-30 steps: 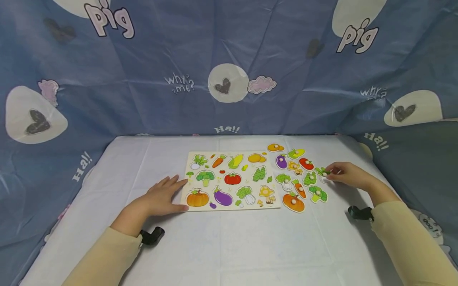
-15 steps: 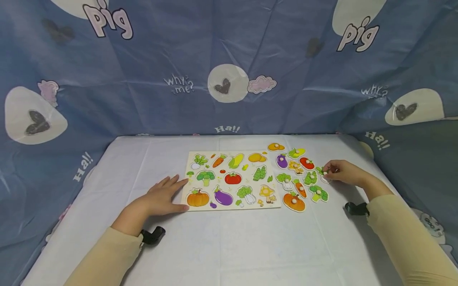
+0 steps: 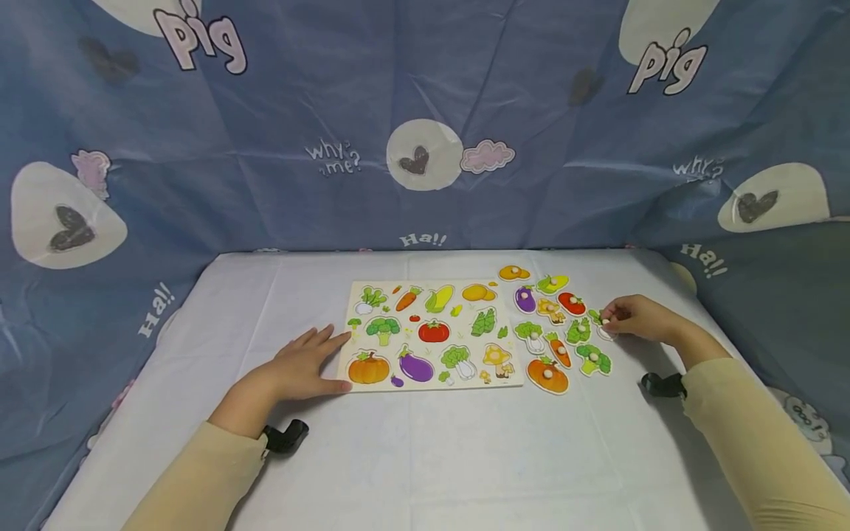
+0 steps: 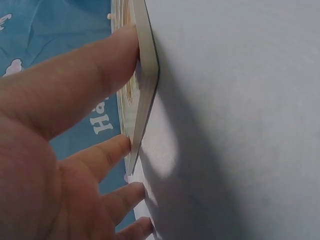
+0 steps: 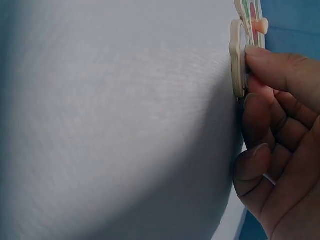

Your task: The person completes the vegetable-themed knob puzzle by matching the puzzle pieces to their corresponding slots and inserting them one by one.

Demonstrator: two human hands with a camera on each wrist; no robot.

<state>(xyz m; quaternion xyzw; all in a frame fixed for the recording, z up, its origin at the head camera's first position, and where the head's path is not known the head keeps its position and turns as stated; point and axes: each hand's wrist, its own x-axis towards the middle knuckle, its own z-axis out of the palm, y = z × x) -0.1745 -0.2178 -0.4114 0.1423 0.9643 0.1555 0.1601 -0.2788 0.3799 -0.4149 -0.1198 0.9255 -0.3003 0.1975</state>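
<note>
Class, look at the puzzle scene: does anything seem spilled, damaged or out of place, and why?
Nothing stands out. The puzzle board lies flat, the loose pieces sit picture-up beside it, and no spill or damage shows. Their mixed angles look ordinary for unplaced pieces. The right hand partly hides the turnip piece.

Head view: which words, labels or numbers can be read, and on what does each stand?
"pig": twice, high on the blue cloth.
"why me?": same cloth, left; its repeat at right is blurred.
"Ha!!": three times, lower on this cloth.
Small print low at far right: too small to read.
Puzzle board, loose pieces: no readable words.
</note>
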